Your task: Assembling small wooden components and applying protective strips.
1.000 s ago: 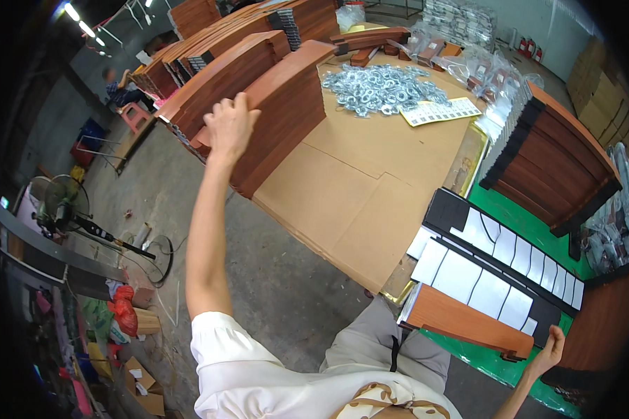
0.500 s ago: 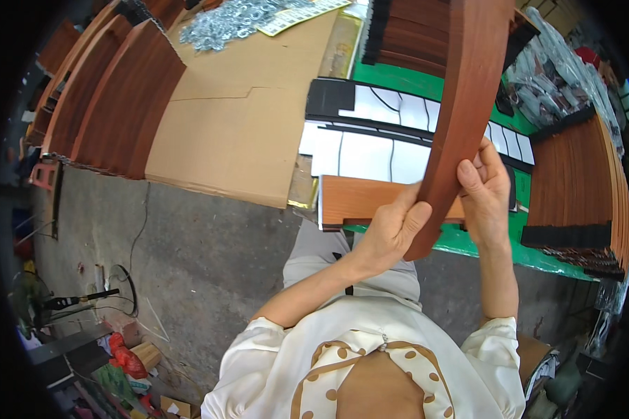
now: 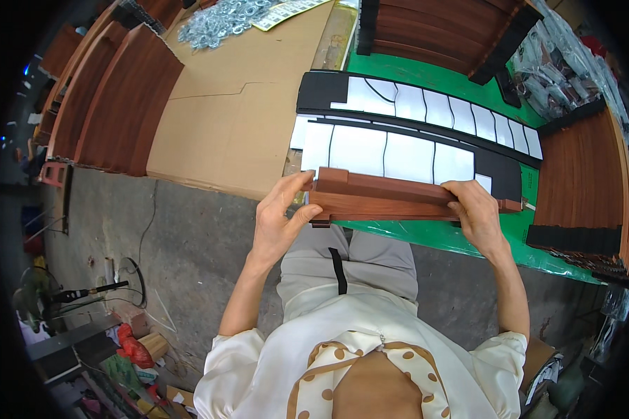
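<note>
A long reddish-brown wood-grain board lies level along the front edge of the table, held at both ends. My left hand grips its left end, thumb on the near side and fingers at the far corner. Near its right end, my right hand closes over it with the fingers on top. A second brown strip runs along the near side, close against the first; how the two meet is partly hidden. Just beyond lie white sheets crossed by dark curved lines, bordered by black strips.
A green table covering spreads beneath. Brown boards are stacked at right, more boards at the back, and others at far left. Flat cardboard carries a pile of small metal parts. Plastic-wrapped pieces sit back right.
The held board has swung from nearly upright to level and come down at the table's front edge. My left hand moved left to its end; my right hand turned over onto its top.
</note>
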`<state>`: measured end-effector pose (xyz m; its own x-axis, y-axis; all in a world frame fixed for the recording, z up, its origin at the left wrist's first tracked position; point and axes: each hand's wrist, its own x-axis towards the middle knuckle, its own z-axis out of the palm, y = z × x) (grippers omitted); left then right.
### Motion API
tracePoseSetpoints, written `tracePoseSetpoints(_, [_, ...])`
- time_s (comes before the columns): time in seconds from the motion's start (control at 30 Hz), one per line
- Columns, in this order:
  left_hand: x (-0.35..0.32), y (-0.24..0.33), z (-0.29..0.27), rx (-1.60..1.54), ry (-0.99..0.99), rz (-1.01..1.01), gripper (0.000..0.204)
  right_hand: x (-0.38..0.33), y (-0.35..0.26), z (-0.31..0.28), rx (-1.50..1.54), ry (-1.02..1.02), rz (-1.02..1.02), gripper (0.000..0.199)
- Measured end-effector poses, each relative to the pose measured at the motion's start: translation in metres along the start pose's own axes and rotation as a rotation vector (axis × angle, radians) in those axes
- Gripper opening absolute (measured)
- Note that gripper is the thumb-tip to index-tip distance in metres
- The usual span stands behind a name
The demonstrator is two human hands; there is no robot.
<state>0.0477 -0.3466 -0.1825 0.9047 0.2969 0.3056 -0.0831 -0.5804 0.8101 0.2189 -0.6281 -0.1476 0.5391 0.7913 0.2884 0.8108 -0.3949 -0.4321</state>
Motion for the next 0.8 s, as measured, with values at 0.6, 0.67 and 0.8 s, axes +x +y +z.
tracePoseSetpoints(0.6, [0.071, -0.069, -0.008, 0.097, -0.003, 0.092, 0.033, 0.106, 0.017, 0.009, 0.071, -0.114, -0.079, 0.026])
tracePoseSetpoints(0.67, [0.098, -0.089, 0.001, 0.263, -0.032, 0.195, 0.030, 0.147, 0.025, 0.039, 0.001, -0.209, -0.115, 0.018])
tracePoseSetpoints(0.8, [0.137, -0.109, 0.025, 0.526, -0.146, 0.328, 0.026, 0.206, 0.037, 0.103, -0.107, -0.260, -0.221, 0.017])
